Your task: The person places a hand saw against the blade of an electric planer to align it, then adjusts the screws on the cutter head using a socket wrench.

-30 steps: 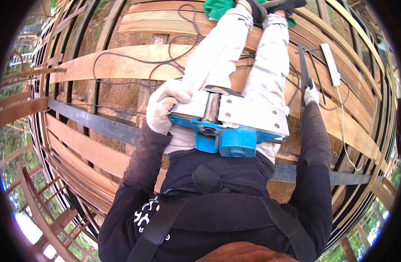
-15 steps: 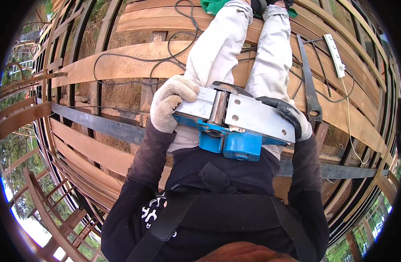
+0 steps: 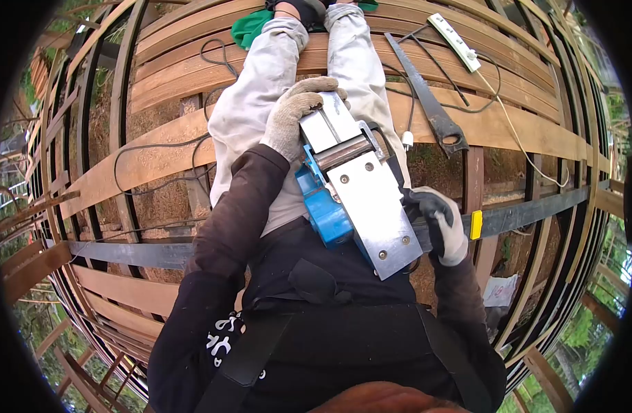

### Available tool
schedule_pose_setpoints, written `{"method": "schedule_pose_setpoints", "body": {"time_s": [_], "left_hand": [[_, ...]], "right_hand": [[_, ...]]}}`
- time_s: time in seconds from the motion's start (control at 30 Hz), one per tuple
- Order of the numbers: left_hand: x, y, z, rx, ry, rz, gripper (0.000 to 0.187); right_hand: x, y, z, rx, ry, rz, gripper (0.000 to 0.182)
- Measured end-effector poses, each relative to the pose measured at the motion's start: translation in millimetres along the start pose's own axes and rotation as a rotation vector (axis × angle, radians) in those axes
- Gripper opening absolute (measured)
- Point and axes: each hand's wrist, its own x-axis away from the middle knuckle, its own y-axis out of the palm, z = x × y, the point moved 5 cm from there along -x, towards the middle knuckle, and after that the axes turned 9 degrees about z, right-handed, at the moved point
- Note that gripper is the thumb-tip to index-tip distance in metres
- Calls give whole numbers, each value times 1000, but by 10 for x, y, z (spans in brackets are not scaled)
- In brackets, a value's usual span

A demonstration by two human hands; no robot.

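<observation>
A blue electric planer (image 3: pixel 372 199) lies upside down across my lap, its metal sole up and the cutter drum slot showing. It is tilted, the shorter sole plate pointing away from me. My left hand (image 3: pixel 295 117), in a cream knit glove, is wrapped round that far end. At the planer's right edge is my right hand (image 3: pixel 443 224), in a glove with a black palm. Its fingers are curled close to the tool's side; what they hold, if anything, is hidden.
A handsaw (image 3: pixel 426 96) and a white power strip (image 3: pixel 455 43) with cords lie on the planks ahead right. A white plug (image 3: pixel 407 140) hangs beside my leg. A yellow object (image 3: pixel 476 225) sits on the dark beam (image 3: pixel 522 212). Gaps separate the boards.
The planer has turned clockwise, its left end swinging up and away. My left hand moved with it. My right hand left the near end and shifted along the side. The view has shifted right.
</observation>
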Motion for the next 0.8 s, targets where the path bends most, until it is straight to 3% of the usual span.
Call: {"method": "schedule_pose_setpoints", "body": {"time_s": [0.1, 0.17, 0.27, 0.37, 0.4, 0.5, 0.53, 0.8], "left_hand": [[-26, 116, 14, -34, 4, -59, 42], [2, 165, 86, -64, 15, -11, 34], [65, 68, 129, -96, 107, 5, 33], [93, -7, 163, -135, 147, 43, 34], [67, -8, 153, -117, 131, 32, 34], [48, -17, 169, -205, 128, 67, 33], [44, 14, 189, -235, 130, 54, 33], [-58, -68, 120, -171, 81, 36, 35]], "right_hand": [[-564, -25, -84, -64, -53, 132, 49], [-923, 156, -76, -135, -79, 75, 45], [-1260, 300, 118, -131, 191, -166, 47], [-1445, 336, 174, -215, 199, -224, 41], [-1523, 343, 151, -140, 99, -248, 35], [-1601, 345, 129, -56, 107, -216, 27], [-1603, 341, 149, -63, 195, -180, 21], [-1616, 393, 235, -285, 236, -141, 21]]}}
